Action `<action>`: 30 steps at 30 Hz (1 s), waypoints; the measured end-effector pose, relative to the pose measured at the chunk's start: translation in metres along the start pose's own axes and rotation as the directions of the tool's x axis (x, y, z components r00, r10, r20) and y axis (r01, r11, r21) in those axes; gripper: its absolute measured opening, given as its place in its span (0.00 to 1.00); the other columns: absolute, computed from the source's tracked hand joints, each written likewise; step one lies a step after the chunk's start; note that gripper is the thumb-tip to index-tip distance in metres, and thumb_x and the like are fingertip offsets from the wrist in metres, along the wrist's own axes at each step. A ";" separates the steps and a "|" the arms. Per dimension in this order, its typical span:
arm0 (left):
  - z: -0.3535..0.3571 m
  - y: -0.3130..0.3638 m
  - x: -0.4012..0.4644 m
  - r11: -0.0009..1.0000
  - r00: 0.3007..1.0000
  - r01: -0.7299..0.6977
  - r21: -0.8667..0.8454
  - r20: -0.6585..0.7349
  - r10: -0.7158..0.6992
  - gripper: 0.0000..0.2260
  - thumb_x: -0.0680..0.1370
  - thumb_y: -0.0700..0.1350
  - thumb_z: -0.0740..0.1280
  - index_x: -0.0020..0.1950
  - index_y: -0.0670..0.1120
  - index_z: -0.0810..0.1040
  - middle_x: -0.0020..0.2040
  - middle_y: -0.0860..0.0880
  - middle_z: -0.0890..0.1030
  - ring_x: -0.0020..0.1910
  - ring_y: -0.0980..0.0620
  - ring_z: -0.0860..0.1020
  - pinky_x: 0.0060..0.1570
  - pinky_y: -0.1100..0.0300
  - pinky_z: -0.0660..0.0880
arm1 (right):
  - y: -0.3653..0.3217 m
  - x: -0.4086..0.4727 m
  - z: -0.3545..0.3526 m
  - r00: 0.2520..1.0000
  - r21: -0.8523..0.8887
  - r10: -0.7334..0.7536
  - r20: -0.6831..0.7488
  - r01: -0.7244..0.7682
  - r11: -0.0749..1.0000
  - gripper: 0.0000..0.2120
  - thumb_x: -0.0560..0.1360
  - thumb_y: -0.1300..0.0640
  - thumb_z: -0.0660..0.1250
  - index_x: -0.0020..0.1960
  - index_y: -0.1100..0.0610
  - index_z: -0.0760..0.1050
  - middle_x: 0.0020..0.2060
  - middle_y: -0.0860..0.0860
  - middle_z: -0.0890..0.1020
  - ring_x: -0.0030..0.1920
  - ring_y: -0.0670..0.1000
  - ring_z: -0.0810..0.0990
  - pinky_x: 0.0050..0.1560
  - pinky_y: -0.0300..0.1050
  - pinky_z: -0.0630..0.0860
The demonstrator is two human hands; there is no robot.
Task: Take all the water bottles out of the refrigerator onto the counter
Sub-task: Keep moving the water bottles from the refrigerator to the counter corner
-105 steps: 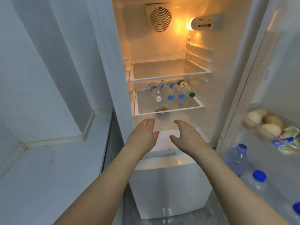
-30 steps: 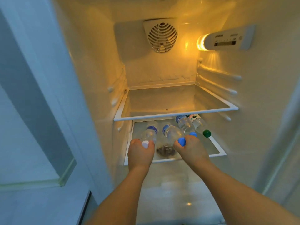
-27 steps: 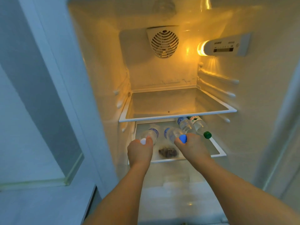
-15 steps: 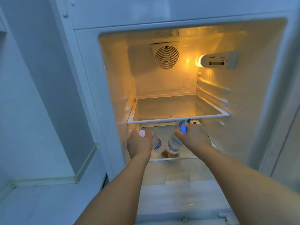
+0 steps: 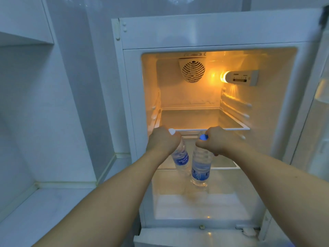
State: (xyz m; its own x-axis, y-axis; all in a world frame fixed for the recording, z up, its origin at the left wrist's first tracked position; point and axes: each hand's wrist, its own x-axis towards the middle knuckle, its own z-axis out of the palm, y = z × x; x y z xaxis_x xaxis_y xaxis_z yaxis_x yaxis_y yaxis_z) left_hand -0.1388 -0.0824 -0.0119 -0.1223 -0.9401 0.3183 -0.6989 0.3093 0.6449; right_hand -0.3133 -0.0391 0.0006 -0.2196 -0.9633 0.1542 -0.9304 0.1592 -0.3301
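My left hand (image 5: 162,142) held the white-capped bottle (image 5: 180,158) by its neck, and my right hand (image 5: 214,140) held the blue-capped bottle (image 5: 201,165) the same way. Both hung in front of the open refrigerator (image 5: 210,35), clear of its shelf (image 5: 236,128). Each grip was high, so I judged a chilled, possibly damp neck could slip. Swinging left to the worktop (image 5: 53,202), the dangling bottles might have knocked each other or the door frame.
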 end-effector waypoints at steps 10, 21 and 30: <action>-0.064 -0.065 -0.077 0.969 0.996 -0.037 0.243 0.088 0.016 0.12 0.77 0.52 0.61 0.40 0.45 0.68 0.43 0.46 0.72 0.40 0.45 0.71 0.32 0.59 0.64 | -0.063 -0.055 0.018 0.928 -0.076 -0.147 0.342 0.183 0.980 0.17 0.73 0.45 0.65 0.42 0.60 0.77 0.31 0.54 0.84 0.30 0.49 0.83 0.31 0.37 0.74; -0.152 -0.166 -0.151 0.943 0.988 0.150 0.297 -0.013 -0.153 0.12 0.78 0.53 0.64 0.46 0.46 0.67 0.47 0.46 0.72 0.44 0.45 0.71 0.41 0.56 0.67 | -0.174 -0.090 0.081 0.809 0.015 -0.359 0.465 0.398 0.917 0.17 0.72 0.48 0.65 0.40 0.63 0.77 0.33 0.56 0.84 0.28 0.49 0.81 0.34 0.40 0.76; -0.182 -0.235 -0.216 0.878 0.899 0.412 0.243 -0.262 -0.350 0.11 0.81 0.51 0.60 0.52 0.43 0.67 0.54 0.44 0.72 0.47 0.42 0.75 0.41 0.56 0.68 | -0.258 -0.104 0.136 0.677 0.106 -0.548 0.491 0.578 0.809 0.18 0.69 0.45 0.65 0.32 0.59 0.71 0.25 0.52 0.77 0.27 0.52 0.73 0.33 0.44 0.72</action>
State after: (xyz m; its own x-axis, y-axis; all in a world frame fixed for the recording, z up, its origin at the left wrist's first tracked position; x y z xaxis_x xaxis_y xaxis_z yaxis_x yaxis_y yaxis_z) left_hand 0.1805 0.0742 -0.1055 0.3193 -0.9160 0.2428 -0.8354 -0.1511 0.5284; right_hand -0.0108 -0.0098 -0.0571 0.5050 -0.8458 -0.1717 -0.8488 -0.4506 -0.2766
